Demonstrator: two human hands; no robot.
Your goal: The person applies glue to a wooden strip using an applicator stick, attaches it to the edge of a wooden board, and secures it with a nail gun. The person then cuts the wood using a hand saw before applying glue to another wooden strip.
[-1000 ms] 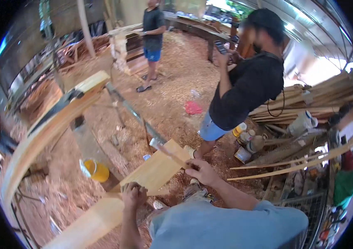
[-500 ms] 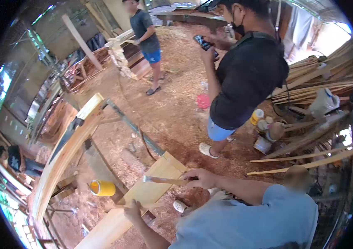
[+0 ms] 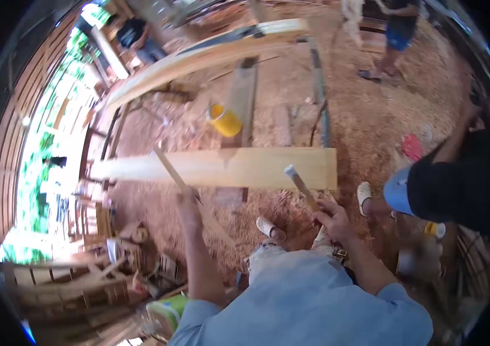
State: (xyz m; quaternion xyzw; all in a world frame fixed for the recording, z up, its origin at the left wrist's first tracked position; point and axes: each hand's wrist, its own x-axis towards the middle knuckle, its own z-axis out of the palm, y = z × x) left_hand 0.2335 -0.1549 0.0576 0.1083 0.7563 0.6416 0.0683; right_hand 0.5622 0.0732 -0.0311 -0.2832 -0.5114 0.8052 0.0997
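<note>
My left hand (image 3: 189, 210) is closed around a thin wooden strip (image 3: 169, 167), which slants up across the near edge of a long pale plank (image 3: 256, 164). In my right hand (image 3: 332, 220) is a flat wooden-handled brush (image 3: 301, 187) with a whitish tip, held over the plank's right part. The plank lies crosswise in front of me on supports. Beyond it stands a yellow container (image 3: 225, 121), open at the top and yellow inside. Whether the brush tip touches the plank I cannot tell.
A curved laminated beam (image 3: 216, 52) lies farther back. A person in black (image 3: 464, 179) stands close on my right; another person (image 3: 400, 34) is at the far right, and one (image 3: 132, 37) at the far left. Wood shavings cover the ground. Scrap wood (image 3: 72, 288) lies lower left.
My view has swung left, so the plank now runs across in front of me. The strip in my left hand now points up across the plank; the brush stays in my right hand.
</note>
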